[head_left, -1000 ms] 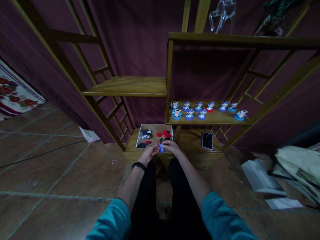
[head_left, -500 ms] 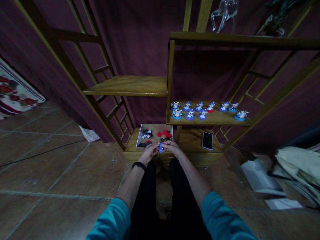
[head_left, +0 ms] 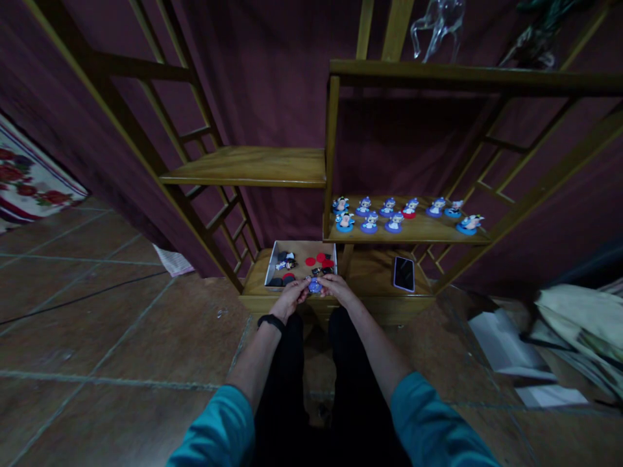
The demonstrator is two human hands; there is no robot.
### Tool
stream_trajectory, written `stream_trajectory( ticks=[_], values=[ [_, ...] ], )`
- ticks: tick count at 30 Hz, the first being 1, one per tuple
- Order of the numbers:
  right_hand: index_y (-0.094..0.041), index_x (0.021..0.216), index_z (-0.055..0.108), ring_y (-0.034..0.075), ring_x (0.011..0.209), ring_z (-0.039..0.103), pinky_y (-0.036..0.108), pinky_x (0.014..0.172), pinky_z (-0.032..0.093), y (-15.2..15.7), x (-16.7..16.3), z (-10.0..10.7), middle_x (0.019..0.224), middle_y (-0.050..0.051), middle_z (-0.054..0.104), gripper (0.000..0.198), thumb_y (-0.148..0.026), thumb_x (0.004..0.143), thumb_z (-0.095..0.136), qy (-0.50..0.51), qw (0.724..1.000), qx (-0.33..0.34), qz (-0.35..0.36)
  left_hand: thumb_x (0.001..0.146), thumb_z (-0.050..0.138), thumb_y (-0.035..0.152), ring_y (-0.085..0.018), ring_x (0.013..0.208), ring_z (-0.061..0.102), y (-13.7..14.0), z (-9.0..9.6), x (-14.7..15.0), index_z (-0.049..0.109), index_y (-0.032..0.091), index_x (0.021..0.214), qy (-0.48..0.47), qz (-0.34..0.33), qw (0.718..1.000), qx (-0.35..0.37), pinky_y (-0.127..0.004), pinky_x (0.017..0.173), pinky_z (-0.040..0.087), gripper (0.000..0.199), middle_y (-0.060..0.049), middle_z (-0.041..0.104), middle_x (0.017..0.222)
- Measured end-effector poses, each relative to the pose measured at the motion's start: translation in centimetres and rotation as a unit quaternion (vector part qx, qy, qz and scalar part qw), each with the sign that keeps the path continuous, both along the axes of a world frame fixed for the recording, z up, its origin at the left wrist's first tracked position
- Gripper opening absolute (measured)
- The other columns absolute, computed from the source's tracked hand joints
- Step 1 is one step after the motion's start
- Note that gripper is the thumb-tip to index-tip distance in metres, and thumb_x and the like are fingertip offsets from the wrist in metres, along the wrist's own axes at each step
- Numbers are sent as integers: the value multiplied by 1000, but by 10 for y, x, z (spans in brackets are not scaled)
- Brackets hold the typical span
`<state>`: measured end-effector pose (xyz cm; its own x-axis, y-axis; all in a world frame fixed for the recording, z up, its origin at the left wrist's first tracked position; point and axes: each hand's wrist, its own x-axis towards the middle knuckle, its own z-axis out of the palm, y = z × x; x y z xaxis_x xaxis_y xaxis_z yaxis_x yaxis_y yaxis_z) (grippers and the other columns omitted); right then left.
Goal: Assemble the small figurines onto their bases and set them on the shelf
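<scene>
1. Two hands meet at the front edge of the low shelf: my left hand (head_left: 291, 298) and my right hand (head_left: 335, 288), both pinching one small blue figure (head_left: 315, 285) between their fingertips.
2. Each grip is closed on that figure, left from its left side, right from its right side; it sits just above the shelf's front lip, in front of the open box (head_left: 300, 262).
3. I see the box holding red round bases (head_left: 315, 260), a dark-haired little figure (head_left: 286, 261) and some dark pieces I cannot make out.
4. To the right on the same low shelf lies a phone (head_left: 403, 273), face up, well apart from my hands.
5. One shelf higher, on the right, stands a group of blue-based figures (head_left: 389, 216) in two loose rows.
6. My left wrist carries a black band (head_left: 270, 320); both sleeves are teal.
7. On the top board stands a clear glass figurine (head_left: 435, 29).
8. Papers (head_left: 506, 350) lie on the tiled floor at right.
</scene>
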<state>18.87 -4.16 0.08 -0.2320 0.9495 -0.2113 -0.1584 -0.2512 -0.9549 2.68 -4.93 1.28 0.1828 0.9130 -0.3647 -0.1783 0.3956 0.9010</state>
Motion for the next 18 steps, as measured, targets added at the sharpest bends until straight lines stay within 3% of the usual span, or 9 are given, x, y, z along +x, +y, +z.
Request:
stream_trajectory(
  ticks=[12, 18],
  values=[
    [-16, 74, 59, 8, 42, 54, 22, 48, 53, -2, -2, 4, 51, -2, 60, 12, -26, 70, 65, 30, 998, -46, -6, 67, 65, 46, -3, 30, 32, -1, 0, 1, 46, 14, 48, 34, -13, 999, 11, -18, 35, 17, 41, 3, 42, 36],
    [-15, 77, 59, 8, 42, 55, 21, 47, 54, -4, -1, 8, 51, -2, 61, 9, -20, 71, 62, 52, 997, -57, -18, 63, 70, 42, -4, 36, 43, 0, 3, 2, 54, 12, 59, 19, 12, 1000, -17, -16, 39, 27, 34, 2, 51, 44]
  ],
)
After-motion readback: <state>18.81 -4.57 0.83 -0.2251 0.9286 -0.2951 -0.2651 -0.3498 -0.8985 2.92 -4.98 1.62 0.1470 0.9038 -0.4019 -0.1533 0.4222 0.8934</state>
